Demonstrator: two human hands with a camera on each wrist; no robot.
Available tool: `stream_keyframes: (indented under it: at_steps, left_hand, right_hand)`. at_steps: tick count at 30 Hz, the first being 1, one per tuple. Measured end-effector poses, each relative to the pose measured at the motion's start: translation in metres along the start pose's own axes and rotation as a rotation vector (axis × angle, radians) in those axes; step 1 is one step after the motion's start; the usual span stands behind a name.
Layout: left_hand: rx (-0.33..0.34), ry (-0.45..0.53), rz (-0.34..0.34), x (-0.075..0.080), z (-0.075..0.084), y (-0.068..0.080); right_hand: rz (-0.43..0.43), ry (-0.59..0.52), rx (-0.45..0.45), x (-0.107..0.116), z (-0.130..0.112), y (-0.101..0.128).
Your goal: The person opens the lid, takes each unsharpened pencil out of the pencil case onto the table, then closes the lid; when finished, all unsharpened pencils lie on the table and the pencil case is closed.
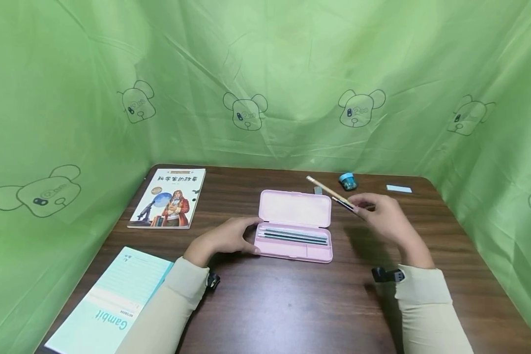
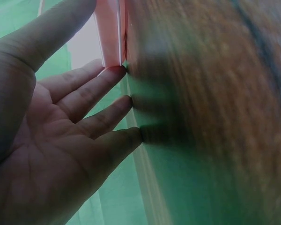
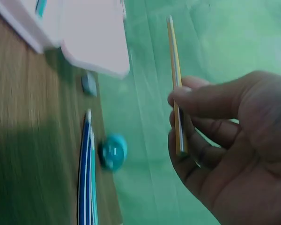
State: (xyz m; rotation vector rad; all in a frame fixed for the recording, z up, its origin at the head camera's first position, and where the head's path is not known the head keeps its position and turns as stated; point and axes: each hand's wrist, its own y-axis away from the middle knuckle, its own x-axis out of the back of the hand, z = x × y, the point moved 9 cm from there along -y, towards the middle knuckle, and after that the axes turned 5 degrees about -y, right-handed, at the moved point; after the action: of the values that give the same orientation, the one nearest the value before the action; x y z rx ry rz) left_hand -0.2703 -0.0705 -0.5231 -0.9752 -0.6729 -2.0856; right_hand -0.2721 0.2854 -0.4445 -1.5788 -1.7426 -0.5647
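Slim yellow pencil, pinched in our right hand, held above brown wood-grain table, right of open pink rectangular pencil case. Our left hand, fingers extended, touches case's left end. Dark slim pencils inside. Farther back: small grey block, round teal sharpener.

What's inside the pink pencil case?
Dark pencils lie lengthwise in the open pencil case, in the compartment nearest the hinged lid. Whatever is directly beneath them is covered, so I can't tell if anything's there.
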Motion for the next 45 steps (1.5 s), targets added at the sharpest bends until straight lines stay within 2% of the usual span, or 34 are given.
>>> stream_keyframes:
  at_steps: [4,8,13,17,30,45]
  left_hand:
    - [0.004,0.004,0.005,0.0,-0.001,0.001]
    - [0.003,0.011,0.007,0.0,-0.001,0.002]
    - [-0.003,0.008,0.002,-0.001,0.001,0.001]
    - [-0.004,0.004,0.002,-0.001,0.001,0.001]
    - [-0.013,0.008,0.004,0.0,0.002,0.003]
    - [-0.006,0.012,0.003,0.0,0.002,0.001]
  right_hand:
    - [0.03,0.049,-0.072,0.012,0.028,-0.001]
    - [-0.001,0.08,-0.121,0.006,0.055,-0.004]
    - [-0.04,0.124,-0.099,-0.003,0.073,-0.004]
    - [-0.06,0.11,-0.089,-0.007,0.079,-0.002]
    - [-0.131,0.124,-0.135,-0.018,0.088,-0.001]
    - [-0.13,0.109,-0.129,-0.018,0.089,0.0]
